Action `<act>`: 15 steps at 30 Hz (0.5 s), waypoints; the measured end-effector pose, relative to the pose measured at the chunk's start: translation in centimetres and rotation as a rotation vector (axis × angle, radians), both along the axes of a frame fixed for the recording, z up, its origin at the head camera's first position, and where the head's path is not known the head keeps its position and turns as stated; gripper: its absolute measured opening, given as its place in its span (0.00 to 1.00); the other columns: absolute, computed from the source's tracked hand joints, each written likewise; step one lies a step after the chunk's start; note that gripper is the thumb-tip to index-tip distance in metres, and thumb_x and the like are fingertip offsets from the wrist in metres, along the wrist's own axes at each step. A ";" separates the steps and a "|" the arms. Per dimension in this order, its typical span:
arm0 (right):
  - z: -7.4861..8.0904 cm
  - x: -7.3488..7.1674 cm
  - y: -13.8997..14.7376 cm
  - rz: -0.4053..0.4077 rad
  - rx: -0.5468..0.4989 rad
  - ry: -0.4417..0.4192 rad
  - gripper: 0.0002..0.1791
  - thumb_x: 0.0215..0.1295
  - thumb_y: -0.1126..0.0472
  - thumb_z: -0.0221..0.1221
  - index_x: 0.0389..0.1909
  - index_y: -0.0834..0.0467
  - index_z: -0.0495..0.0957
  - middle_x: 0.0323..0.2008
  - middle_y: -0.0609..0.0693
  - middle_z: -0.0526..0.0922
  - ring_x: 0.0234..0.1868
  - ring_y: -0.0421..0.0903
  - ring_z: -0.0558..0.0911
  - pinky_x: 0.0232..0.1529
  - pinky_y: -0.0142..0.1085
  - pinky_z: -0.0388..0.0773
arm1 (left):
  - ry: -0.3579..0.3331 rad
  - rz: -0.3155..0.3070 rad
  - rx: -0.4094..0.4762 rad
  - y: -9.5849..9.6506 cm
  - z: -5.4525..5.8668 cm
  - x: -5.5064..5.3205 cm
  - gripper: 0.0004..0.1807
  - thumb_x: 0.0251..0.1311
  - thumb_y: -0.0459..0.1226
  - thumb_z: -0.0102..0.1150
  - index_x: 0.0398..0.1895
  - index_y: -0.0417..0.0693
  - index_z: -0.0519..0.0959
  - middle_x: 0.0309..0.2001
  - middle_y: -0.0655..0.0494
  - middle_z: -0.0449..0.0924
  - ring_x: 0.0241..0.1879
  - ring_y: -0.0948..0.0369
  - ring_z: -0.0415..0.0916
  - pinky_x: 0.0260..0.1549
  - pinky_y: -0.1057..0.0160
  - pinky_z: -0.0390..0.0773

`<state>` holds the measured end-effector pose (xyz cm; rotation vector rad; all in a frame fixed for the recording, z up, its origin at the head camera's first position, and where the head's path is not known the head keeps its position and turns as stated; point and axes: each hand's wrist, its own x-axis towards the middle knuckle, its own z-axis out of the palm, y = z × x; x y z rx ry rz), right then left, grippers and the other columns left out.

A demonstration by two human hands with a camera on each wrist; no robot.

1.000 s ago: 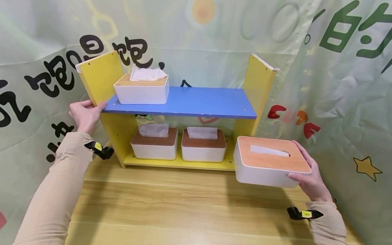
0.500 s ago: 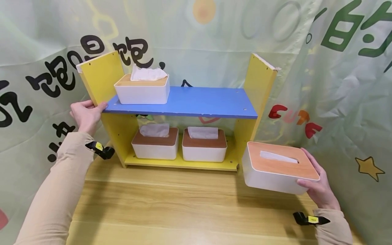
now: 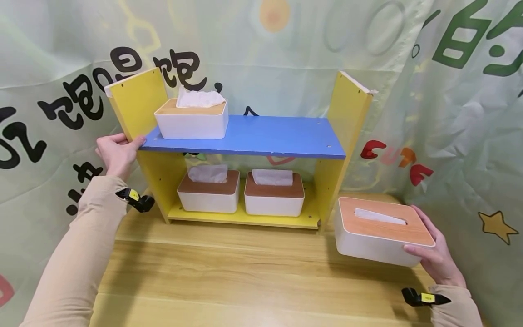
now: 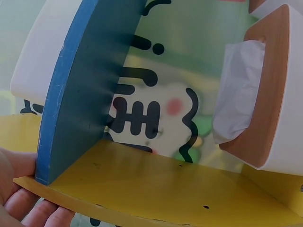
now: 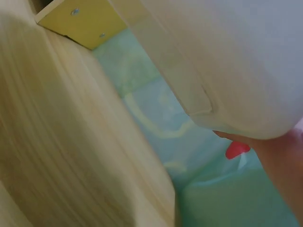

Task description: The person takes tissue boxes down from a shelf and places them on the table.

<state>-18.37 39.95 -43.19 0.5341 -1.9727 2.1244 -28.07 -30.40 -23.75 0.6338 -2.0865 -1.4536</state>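
Note:
My right hand [image 3: 439, 254] grips the right end of a white tissue box [image 3: 376, 247] with a wood-look lid, thumb on its front and fingers behind. The box is held above the table, right of the shelf; its white underside fills much of the right wrist view. My left hand [image 3: 118, 152] pinches the left side panel [image 3: 136, 104] of the yellow and blue shelf unit, thumb at the blue board's [image 4: 68, 85] front corner. One tissue box [image 3: 192, 122] sits at the left on the blue board. Two more, a left tissue box [image 3: 209, 200] and a right tissue box [image 3: 273, 204], stand below.
The shelf unit's yellow bottom board [image 3: 245, 219] lies along the back of the wooden table [image 3: 245, 268]. Printed cloth [image 3: 286, 54] hangs behind and on both sides. The table's right edge [image 5: 156, 175] runs close to the cloth.
My right hand has carried its tissue box right and toward me, away from the shelf's right panel. My left hand keeps its hold on the shelf.

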 end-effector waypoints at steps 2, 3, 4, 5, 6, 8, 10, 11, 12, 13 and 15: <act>-0.3 -0.1 0.2 0.002 -0.001 -0.011 0.53 0.51 0.84 0.53 0.79 0.53 0.50 0.67 0.38 0.68 0.59 0.32 0.76 0.51 0.23 0.78 | -0.008 0.001 -0.004 0.0 0.0 0.0 0.31 0.57 0.47 0.71 0.63 0.46 0.78 0.41 0.69 0.86 0.75 0.66 0.48 0.74 0.65 0.51; -0.4 -0.1 0.2 0.001 0.000 -0.014 0.53 0.52 0.84 0.53 0.79 0.52 0.51 0.67 0.38 0.68 0.59 0.32 0.76 0.51 0.23 0.78 | -0.012 0.002 -0.006 0.1 0.0 0.0 0.31 0.58 0.47 0.71 0.63 0.46 0.78 0.48 0.66 0.85 0.75 0.66 0.48 0.74 0.65 0.52; -0.5 -0.2 0.3 0.002 0.000 -0.018 0.53 0.52 0.84 0.53 0.79 0.51 0.51 0.67 0.38 0.68 0.58 0.32 0.76 0.51 0.23 0.78 | -0.016 0.004 -0.008 0.1 0.0 0.0 0.31 0.58 0.47 0.71 0.64 0.46 0.77 0.53 0.61 0.84 0.75 0.66 0.48 0.74 0.65 0.52; -0.6 -0.3 0.4 0.003 0.001 -0.021 0.53 0.52 0.84 0.53 0.79 0.51 0.52 0.67 0.37 0.68 0.58 0.31 0.75 0.51 0.22 0.78 | -0.021 0.006 -0.009 0.1 0.0 0.0 0.31 0.58 0.48 0.70 0.64 0.47 0.77 0.57 0.58 0.82 0.74 0.66 0.49 0.73 0.66 0.52; -0.7 -0.3 0.4 0.003 0.001 -0.026 0.53 0.52 0.84 0.54 0.79 0.50 0.52 0.67 0.37 0.68 0.58 0.31 0.75 0.51 0.22 0.77 | -0.024 0.007 -0.010 0.2 0.0 0.0 0.32 0.58 0.48 0.70 0.64 0.47 0.77 0.61 0.54 0.80 0.74 0.65 0.49 0.73 0.66 0.52; -0.9 -0.6 0.6 0.002 0.004 -0.039 0.53 0.53 0.83 0.55 0.79 0.48 0.52 0.67 0.37 0.67 0.58 0.30 0.75 0.50 0.22 0.77 | -0.027 0.009 -0.011 0.2 0.0 0.0 0.32 0.58 0.48 0.70 0.65 0.47 0.77 0.64 0.51 0.78 0.73 0.65 0.49 0.73 0.66 0.52; -1.1 -0.8 0.7 -0.002 0.014 -0.056 0.53 0.55 0.83 0.55 0.79 0.47 0.52 0.67 0.36 0.66 0.57 0.29 0.75 0.50 0.21 0.77 | -0.025 0.013 -0.012 0.1 0.0 0.0 0.32 0.58 0.47 0.70 0.65 0.47 0.77 0.64 0.49 0.76 0.74 0.65 0.48 0.73 0.67 0.52; -1.2 -0.8 0.7 -0.005 0.014 -0.066 0.52 0.55 0.82 0.56 0.79 0.46 0.52 0.66 0.36 0.66 0.57 0.29 0.75 0.50 0.21 0.77 | -0.021 0.014 -0.010 0.1 0.0 0.0 0.32 0.58 0.47 0.70 0.65 0.46 0.77 0.61 0.54 0.80 0.74 0.65 0.48 0.73 0.67 0.52; -1.3 -0.9 0.7 -0.008 0.014 -0.076 0.52 0.56 0.82 0.56 0.79 0.46 0.52 0.66 0.35 0.66 0.57 0.29 0.75 0.49 0.21 0.77 | -0.016 0.016 -0.012 0.1 0.1 0.0 0.31 0.58 0.47 0.70 0.64 0.46 0.77 0.58 0.56 0.82 0.73 0.65 0.49 0.73 0.67 0.52; -1.4 -1.0 0.8 -0.011 0.014 -0.085 0.52 0.57 0.82 0.56 0.79 0.45 0.52 0.65 0.35 0.66 0.56 0.28 0.75 0.49 0.21 0.77 | -0.011 0.016 -0.011 0.1 0.0 0.0 0.31 0.58 0.46 0.71 0.64 0.46 0.77 0.52 0.61 0.85 0.72 0.65 0.49 0.73 0.68 0.51; -1.6 -1.1 0.8 -0.019 0.013 -0.095 0.52 0.57 0.82 0.57 0.78 0.45 0.52 0.65 0.34 0.66 0.56 0.28 0.75 0.49 0.20 0.77 | -0.003 0.016 -0.005 0.1 0.0 -0.1 0.31 0.57 0.46 0.71 0.63 0.46 0.78 0.40 0.75 0.84 0.70 0.65 0.49 0.73 0.68 0.51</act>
